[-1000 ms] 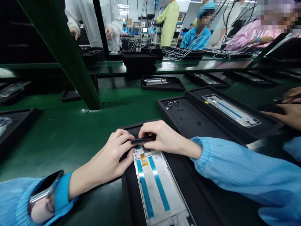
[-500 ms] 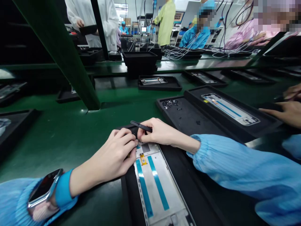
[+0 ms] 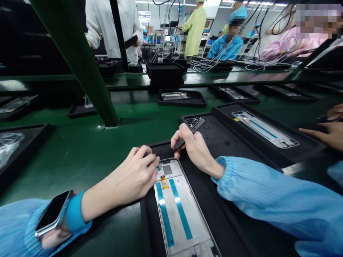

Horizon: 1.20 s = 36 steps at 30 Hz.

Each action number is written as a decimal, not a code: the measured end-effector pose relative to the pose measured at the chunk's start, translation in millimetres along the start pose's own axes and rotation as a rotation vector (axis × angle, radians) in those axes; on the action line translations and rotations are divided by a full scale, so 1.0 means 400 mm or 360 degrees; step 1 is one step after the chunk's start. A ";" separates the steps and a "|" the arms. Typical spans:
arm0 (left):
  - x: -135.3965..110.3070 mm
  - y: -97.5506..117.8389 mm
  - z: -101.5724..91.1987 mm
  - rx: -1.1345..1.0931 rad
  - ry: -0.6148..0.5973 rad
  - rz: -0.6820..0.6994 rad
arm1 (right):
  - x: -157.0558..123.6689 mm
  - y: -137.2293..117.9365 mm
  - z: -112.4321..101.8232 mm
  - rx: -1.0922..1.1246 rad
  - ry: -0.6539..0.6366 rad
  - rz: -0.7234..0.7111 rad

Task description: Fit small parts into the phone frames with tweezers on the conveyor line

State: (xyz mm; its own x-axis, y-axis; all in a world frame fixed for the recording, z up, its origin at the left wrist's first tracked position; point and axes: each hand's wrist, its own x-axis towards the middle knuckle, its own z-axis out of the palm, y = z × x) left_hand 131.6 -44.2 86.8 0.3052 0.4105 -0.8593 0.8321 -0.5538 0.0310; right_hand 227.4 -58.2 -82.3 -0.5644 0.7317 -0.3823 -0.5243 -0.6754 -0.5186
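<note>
A phone frame [image 3: 174,210] lies in a black tray [image 3: 147,228]. The right hand [image 3: 195,148] pinches black tweezers [image 3: 179,144] just above the frame's top end. The left hand [image 3: 134,175] is curled beside that end; you cannot tell if it holds anything. Small screws [image 3: 193,122] lie in the next tray [image 3: 214,142].

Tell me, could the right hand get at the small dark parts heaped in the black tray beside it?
Probably yes. The right hand sits at the edge of the black tray, with nothing between it and the heap of small dark parts, and the slim black tool in its fingers reaches over the heap.
</note>
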 end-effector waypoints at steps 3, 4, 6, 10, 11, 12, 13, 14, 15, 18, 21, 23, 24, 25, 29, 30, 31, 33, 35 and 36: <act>-0.005 -0.004 0.001 -0.0012 0.0002 0.0005 | -0.004 0.000 0.002 0.0001 -0.0232 -0.0112; -0.008 -0.007 0.004 -0.0071 0.0031 -0.0014 | -0.004 0.002 0.003 -0.0012 -0.0300 -0.0148; -0.014 -0.012 0.013 -0.0207 0.0122 -0.0045 | -0.006 0.005 0.006 -0.0028 -0.0373 -0.0177; -0.018 -0.018 0.029 -0.0353 0.0278 -0.0054 | -0.010 0.010 0.012 -0.0055 -0.0378 -0.0179; -0.017 -0.019 0.031 -0.0366 0.0300 -0.0054 | -0.012 0.011 0.014 -0.0079 -0.0373 -0.0185; -0.017 -0.019 0.033 -0.0374 0.0313 -0.0054 | -0.012 0.011 0.015 -0.0105 -0.0372 -0.0192; -0.016 -0.019 0.034 -0.0379 0.0318 -0.0058 | -0.013 0.010 0.016 -0.0120 -0.0375 -0.0201; -0.016 -0.019 0.035 -0.0381 0.0322 -0.0061 | -0.013 0.010 0.017 -0.0128 -0.0378 -0.0214; -0.016 -0.020 0.035 -0.0383 0.0325 -0.0064 | -0.013 0.009 0.018 -0.0138 -0.0380 -0.0228; -0.015 -0.020 0.033 -0.0395 0.0327 -0.0067 | -0.014 0.005 0.019 -0.0187 -0.0379 -0.0266; -0.014 -0.019 0.032 -0.0420 0.0313 -0.0072 | -0.015 0.000 0.019 -0.0244 -0.0382 -0.0313; -0.014 -0.019 0.033 -0.0441 0.0305 -0.0078 | -0.017 -0.003 0.020 -0.0327 -0.0378 -0.0409; -0.014 -0.019 0.034 -0.0451 0.0299 -0.0081 | -0.018 -0.004 0.021 -0.0400 -0.0369 -0.0484; -0.014 -0.019 0.035 -0.0460 0.0291 -0.0084 | -0.019 -0.005 0.023 -0.0486 -0.0359 -0.0573; -0.014 -0.021 0.038 -0.0480 0.0280 -0.0076 | -0.021 -0.008 0.030 -0.0749 -0.0374 -0.0889; -0.014 -0.022 0.038 -0.0482 0.0278 -0.0074 | -0.021 -0.009 0.031 -0.0755 -0.0376 -0.0909; -0.014 -0.023 0.037 -0.0483 0.0274 -0.0075 | -0.021 -0.009 0.032 -0.0737 -0.0363 -0.0886; -0.014 -0.023 0.036 -0.0484 0.0259 -0.0079 | -0.023 -0.011 0.033 -0.0652 -0.0304 -0.0758; -0.014 -0.024 0.034 -0.0490 0.0249 -0.0091 | -0.025 -0.013 0.031 -0.0553 -0.0251 -0.0620; -0.015 -0.024 0.034 -0.0492 0.0249 -0.0099 | -0.027 -0.013 0.030 -0.0513 -0.0239 -0.0576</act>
State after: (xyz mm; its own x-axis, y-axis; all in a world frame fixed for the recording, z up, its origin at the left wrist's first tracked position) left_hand 115.6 -51.4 84.5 0.2971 0.5555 -0.7766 0.9449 -0.2885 0.1551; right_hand 228.6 -63.8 -66.2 -0.4807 0.8763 -0.0326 -0.4931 -0.3009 -0.8163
